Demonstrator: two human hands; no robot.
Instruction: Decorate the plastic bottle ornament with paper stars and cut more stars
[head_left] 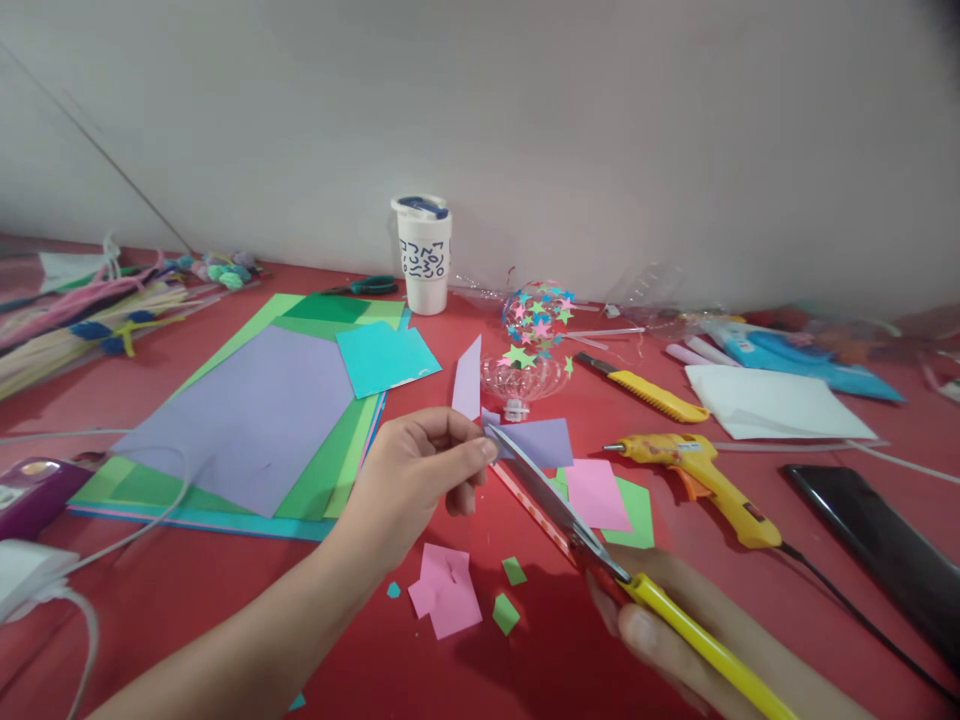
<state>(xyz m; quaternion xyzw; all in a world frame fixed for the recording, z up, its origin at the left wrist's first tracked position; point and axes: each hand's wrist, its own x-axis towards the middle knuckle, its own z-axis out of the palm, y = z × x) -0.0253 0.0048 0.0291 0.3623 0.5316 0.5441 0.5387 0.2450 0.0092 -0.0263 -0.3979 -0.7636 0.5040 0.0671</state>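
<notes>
My left hand [431, 465] is closed, thumb and fingertips pinched on a small piece of purple paper [490, 418]. In my right hand [667, 610] is a pair of scissors [559, 510] with a yellow handle; the blades point up and left, their tips close to my left fingertips and the purple paper. Behind the blades lies a larger purple paper piece [541, 442], and a pale purple strip [467, 380] is beyond my left hand. A see-through plastic ornament with coloured paper stars [534, 325] stands just past them. Pink paper scraps [448, 595] and green scraps [506, 613] lie nearer me.
Coloured paper sheets [247, 415] are stacked at left, with a turquoise piece [386, 358] on them. A white cup [426, 255] stands behind. To the right lie a yellow utility knife [652, 392], a corded glue gun [697, 475] and a black phone [870, 545].
</notes>
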